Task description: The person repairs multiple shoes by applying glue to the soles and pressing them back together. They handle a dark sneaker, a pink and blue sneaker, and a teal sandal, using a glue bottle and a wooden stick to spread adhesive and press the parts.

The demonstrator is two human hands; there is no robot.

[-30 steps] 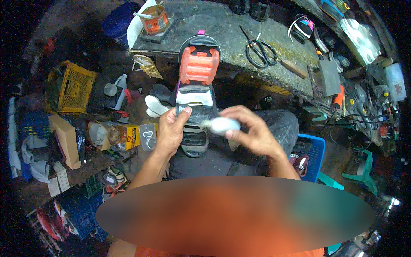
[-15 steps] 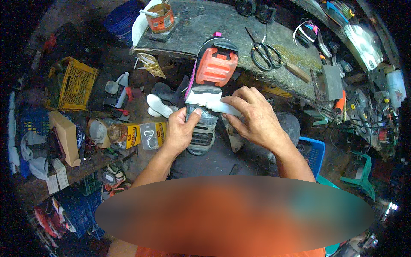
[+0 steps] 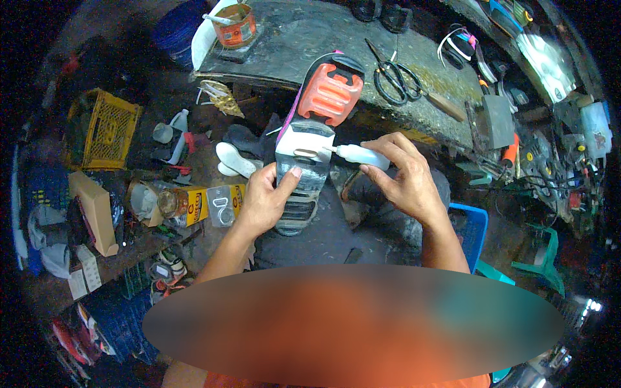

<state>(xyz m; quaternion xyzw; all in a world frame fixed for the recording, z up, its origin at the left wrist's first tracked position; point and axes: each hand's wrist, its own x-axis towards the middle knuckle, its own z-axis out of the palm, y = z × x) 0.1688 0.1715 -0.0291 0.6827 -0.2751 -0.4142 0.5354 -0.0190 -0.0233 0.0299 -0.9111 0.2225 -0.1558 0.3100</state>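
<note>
A shoe (image 3: 303,140) is turned sole up over my lap, its toe-to-heel line running away from me. An orange pad (image 3: 331,94) covers its far end; a white section with an oval slot lies mid-sole, and the near part is black. My left hand (image 3: 262,202) grips the shoe's near left side, thumb pressed on the black part. Between the fingers of my right hand (image 3: 409,178) is a small white squeeze bottle (image 3: 363,156), lying nearly level. Its thin nozzle points left, at the right edge of the white section; whether it touches I cannot tell.
Beyond the shoe stands a workbench (image 3: 297,35) with black-handled scissors (image 3: 396,83), a wooden-handled tool (image 3: 445,106) and an orange tin (image 3: 235,27). White soles (image 3: 234,159) and a yellow crate (image 3: 114,129) are to the left, a blue basket (image 3: 471,234) to the right.
My right hand has drawn the bottle back to the right, from over the white section to its edge. The slot there now shows. The shoe has shifted slightly.
</note>
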